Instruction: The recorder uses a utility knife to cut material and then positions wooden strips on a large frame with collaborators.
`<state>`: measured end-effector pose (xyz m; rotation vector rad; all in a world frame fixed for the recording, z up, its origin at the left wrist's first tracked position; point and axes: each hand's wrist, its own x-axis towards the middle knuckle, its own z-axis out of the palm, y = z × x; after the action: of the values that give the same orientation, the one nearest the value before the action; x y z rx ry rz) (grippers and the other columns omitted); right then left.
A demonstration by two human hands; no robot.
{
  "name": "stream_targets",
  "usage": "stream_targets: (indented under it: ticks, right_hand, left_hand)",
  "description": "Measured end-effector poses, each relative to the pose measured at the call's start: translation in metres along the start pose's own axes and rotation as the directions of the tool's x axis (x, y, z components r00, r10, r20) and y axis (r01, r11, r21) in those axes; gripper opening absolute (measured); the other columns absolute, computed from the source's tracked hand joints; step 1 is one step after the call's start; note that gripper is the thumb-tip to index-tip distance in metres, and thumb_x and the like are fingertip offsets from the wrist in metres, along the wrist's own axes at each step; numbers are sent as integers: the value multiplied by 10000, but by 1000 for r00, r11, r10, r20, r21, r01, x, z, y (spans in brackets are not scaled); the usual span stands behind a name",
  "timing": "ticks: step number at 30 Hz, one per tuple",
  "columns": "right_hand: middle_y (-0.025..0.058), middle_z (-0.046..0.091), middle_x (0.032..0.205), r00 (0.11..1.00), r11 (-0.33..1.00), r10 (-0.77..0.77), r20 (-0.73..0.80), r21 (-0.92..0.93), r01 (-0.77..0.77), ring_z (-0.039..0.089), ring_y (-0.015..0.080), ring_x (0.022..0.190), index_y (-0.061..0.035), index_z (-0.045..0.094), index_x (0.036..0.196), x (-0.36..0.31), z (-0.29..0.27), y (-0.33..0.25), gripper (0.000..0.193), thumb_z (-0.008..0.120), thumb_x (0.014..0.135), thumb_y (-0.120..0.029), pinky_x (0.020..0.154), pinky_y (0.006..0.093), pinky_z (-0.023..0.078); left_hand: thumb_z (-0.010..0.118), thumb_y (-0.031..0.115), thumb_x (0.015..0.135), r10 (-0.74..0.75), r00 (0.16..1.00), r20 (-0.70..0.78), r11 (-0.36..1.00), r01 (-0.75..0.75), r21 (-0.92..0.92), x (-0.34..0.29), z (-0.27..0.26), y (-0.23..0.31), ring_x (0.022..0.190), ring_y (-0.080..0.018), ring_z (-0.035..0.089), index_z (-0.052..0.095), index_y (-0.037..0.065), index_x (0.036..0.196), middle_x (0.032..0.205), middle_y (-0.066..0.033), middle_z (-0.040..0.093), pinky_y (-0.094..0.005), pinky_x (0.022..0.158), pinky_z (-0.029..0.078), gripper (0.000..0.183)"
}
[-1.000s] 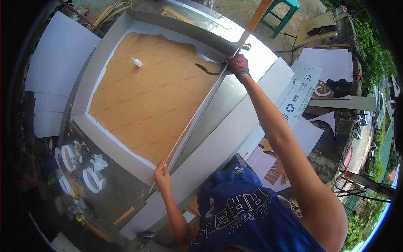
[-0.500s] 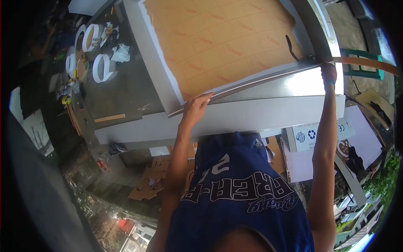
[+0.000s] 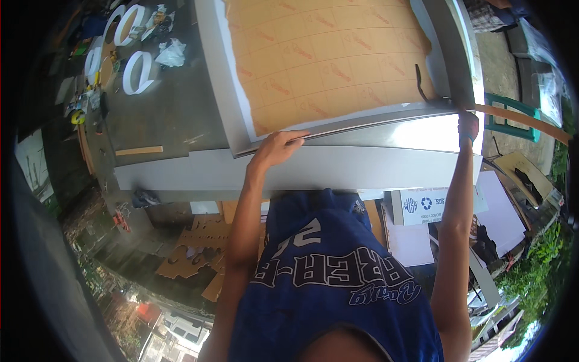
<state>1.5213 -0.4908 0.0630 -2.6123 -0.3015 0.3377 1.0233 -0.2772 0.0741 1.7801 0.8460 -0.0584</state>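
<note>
A large shallow frame [image 3: 218, 78] with grey raised sides lies on the table, holding a tan paper-covered panel [image 3: 335, 66] with faint red print and a ragged pale border. My left hand [image 3: 277, 149] is closed on its near edge by the left corner, fingers over the rim. At the near right corner, my right hand [image 3: 468, 125], in a dark reddish covering, is closed against the frame; its fingers are mostly hidden. A thin dark curved strip [image 3: 419, 81] rests inside by that corner. Below the frame, a long pale grey strip [image 3: 338, 169] runs along the table's near edge.
White rings [image 3: 139, 73] and a crumpled plastic bag [image 3: 172, 53] lie on the table [image 3: 181, 114] at left, with a thin wooden strip [image 3: 139, 151]. A brown band [image 3: 525, 120] extends right past a green stool [image 3: 512, 102]. A person's patterned clothing [image 3: 485, 15] shows at upper right.
The whole view has shifted and turned slightly, so the frame's near edge looks less slanted. Both hands keep their places on the frame. A person's clothing has come into view at upper right.
</note>
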Motion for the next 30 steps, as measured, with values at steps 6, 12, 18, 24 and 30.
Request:
stream_targets:
  ticks: [6,12,18,24,30]
  right_hand:
    - [-4,499,512,934,823,320,-158,534,-192,458,102,418,-42,650,699,-28,5,-18,366,664,866,-368,404,274,351]
    - [127,617,1142,893,935,60,-446,339,107,577,220,1013,12,579,1180,5,-33,34,438,647,861,-280,871,313,430]
    - [76,648,1116,923,745,-58,-380,599,293,578,161,978,-7,594,1192,2,-38,-8,394,670,852,-191,873,299,408]
    - [50,675,932,909,804,-44,-415,525,279,601,130,861,22,668,1037,21,-41,-2,230,668,848,-110,819,280,461]
    - [84,687,897,738,581,-78,-670,571,580,630,175,821,10,658,992,17,-135,-70,165,590,869,-76,780,301,518]
  left_hand:
    - [597,325,901,-212,977,17,975,210,74,7,-8,11,987,-291,644,655,53,1118,1022,-166,680,-341,842,481,352]
    - [603,307,899,-93,992,85,994,88,58,40,19,29,961,-285,654,654,47,1117,1010,-179,677,-331,837,487,343]
    - [594,270,903,-15,997,81,1000,17,-23,71,60,62,967,-298,648,657,53,1120,1063,-169,663,-317,848,486,313]
    - [628,204,880,107,994,19,994,-107,21,85,79,74,767,-275,626,682,25,1051,878,-149,646,-344,692,472,254]
    - [635,177,874,92,995,31,995,-90,-32,83,75,69,716,-240,593,694,18,1016,798,-129,615,-334,658,454,221]
